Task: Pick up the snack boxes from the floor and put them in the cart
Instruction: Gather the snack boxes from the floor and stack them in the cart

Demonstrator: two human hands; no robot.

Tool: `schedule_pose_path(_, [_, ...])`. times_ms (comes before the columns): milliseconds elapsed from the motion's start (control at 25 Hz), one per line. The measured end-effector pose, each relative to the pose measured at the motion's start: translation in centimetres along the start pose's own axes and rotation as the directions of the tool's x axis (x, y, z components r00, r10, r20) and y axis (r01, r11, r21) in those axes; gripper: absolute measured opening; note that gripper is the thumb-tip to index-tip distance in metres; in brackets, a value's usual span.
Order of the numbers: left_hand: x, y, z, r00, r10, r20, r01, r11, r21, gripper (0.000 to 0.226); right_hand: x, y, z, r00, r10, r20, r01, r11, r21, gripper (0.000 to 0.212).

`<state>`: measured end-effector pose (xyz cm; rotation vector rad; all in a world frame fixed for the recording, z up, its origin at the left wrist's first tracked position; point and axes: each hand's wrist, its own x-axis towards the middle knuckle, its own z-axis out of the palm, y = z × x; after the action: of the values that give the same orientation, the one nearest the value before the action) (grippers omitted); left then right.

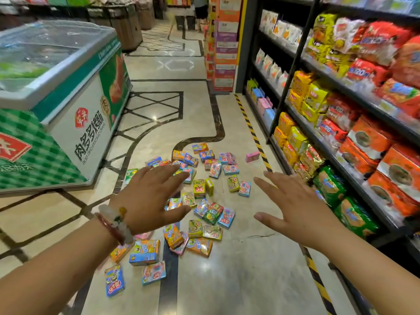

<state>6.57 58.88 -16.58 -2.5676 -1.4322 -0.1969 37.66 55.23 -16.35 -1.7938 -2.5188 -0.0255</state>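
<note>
**Both hands out over the boxes, nothing held**

Left hand (150, 196) reaches forward, palm down, fingers straight and spread, holding nothing; bracelets (113, 220) on its wrist; right hand (295, 203) same pose, fingers spread, holding nothing; both hang above the floor (238, 280), not touching any box as far as the view shows

Snack boxes (202, 201) lie scattered on the floor in the aisle, a loose pile running from near the bottom left up toward the middle; mixed colours, most flat, a few on edge; left hand covers part of the pile; one blue box (114, 280) sits nearest the camera at the low left; one pink box (252, 156) lies apart at the far right, just beside the yellow-black tape (254, 135) along the shelf foot; no cart in view

Chest freezer (56, 98) with glass lid on the left, beside the pile; shelves (341, 110) of bagged noodles and snacks on the right; stacked cartons (225, 42) at the shelf end further up the aisle; a person (201, 10) stands far back, only partly in frame
</note>
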Motion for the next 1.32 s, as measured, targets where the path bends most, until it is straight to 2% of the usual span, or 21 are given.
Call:
schedule_pose_path(200, [5.5, -5.0, 3.9, 0.999, 0.008, 0.047, -0.006, 0.999, -0.050, 0.073, 7.6, 1.4, 3.2, 0.999, 0.025, 0.033, -0.027, 0.997, 0.070, 0.084])
schedule_pose_path(360, [9.6, -8.0, 7.8, 0.998, -0.011, 0.064, 0.016, 0.996, -0.093, 0.070, 13.7, 2.9, 6.5, 0.998, 0.021, 0.062, -0.025, 0.998, 0.061, 0.074])
schedule_pose_path(480, [12.6, -10.1, 12.3, 0.996, -0.068, 0.062, 0.076, 0.987, -0.144, 0.064, 19.0, 4.8, 10.3, 0.995, 0.000, 0.100, -0.014, 0.991, 0.135, 0.070])
schedule_pose_path(560, [14.3, -11.2, 16.9, 0.995, -0.093, 0.045, 0.100, 0.978, -0.184, 0.062, 22.1, 5.4, 14.4, 0.997, -0.019, 0.069, 0.007, 0.988, 0.156, 0.068])
schedule_pose_path(640, [15.8, -12.5, 23.2, 0.994, -0.102, 0.041, 0.108, 0.973, -0.202, 0.063, 25.1, 5.6, 20.5, 0.998, -0.048, 0.049, 0.039, 0.986, 0.164, 0.065])
schedule_pose_path(800, [16.3, -13.7, 42.2, 0.987, -0.147, 0.058, 0.157, 0.958, -0.241, 0.066, 29.2, 5.7, 39.4, 0.998, -0.063, 0.003, 0.061, 0.968, 0.242, 0.057])
schedule_pose_path(880, [14.8, -13.3, 53.6, 0.979, -0.170, 0.116, 0.194, 0.949, -0.247, 0.066, 30.1, 5.8, 51.3, 0.997, -0.062, 0.043, 0.048, 0.960, 0.278, 0.056])
schedule_pose_path(960, [13.3, -12.7, 64.2, 0.959, -0.160, 0.233, 0.224, 0.934, -0.278, 0.068, 30.9, 6.1, 62.4, 0.987, -0.079, 0.140, 0.036, 0.956, 0.292, 0.053])
schedule_pose_path(1040, [11.8, -11.7, 73.9, 0.904, -0.082, 0.420, 0.211, 0.939, -0.273, 0.072, 30.9, 6.8, 72.6, 0.953, -0.121, 0.278, 0.039, 0.958, 0.283, 0.053])
schedule_pose_path(1080, [11.0, -11.0, 78.5, 0.866, -0.042, 0.498, 0.194, 0.947, -0.257, 0.073, 30.9, 7.2, 77.0, 0.912, -0.140, 0.386, 0.032, 0.961, 0.274, 0.055])
schedule_pose_path(1160, [10.0, -10.0, 85.1, 0.828, -0.027, 0.561, 0.192, 0.952, -0.238, 0.078, 31.2, 8.0, 83.4, 0.834, -0.203, 0.513, 0.087, 0.967, 0.241, 0.061])
schedule_pose_path(1240, [9.7, -9.5, 89.3, 0.812, -0.087, 0.577, 0.260, 0.939, -0.225, 0.097, 31.5, 8.2, 87.2, 0.806, -0.254, 0.535, 0.157, 0.963, 0.220, 0.067])
schedule_pose_path(1320, [9.2, -9.0, 91.8, 0.683, -0.153, 0.715, 0.442, 0.865, -0.237, 0.104, 32.1, 7.9, 88.5, 0.826, -0.251, 0.505, 0.181, 0.966, 0.185, 0.076])
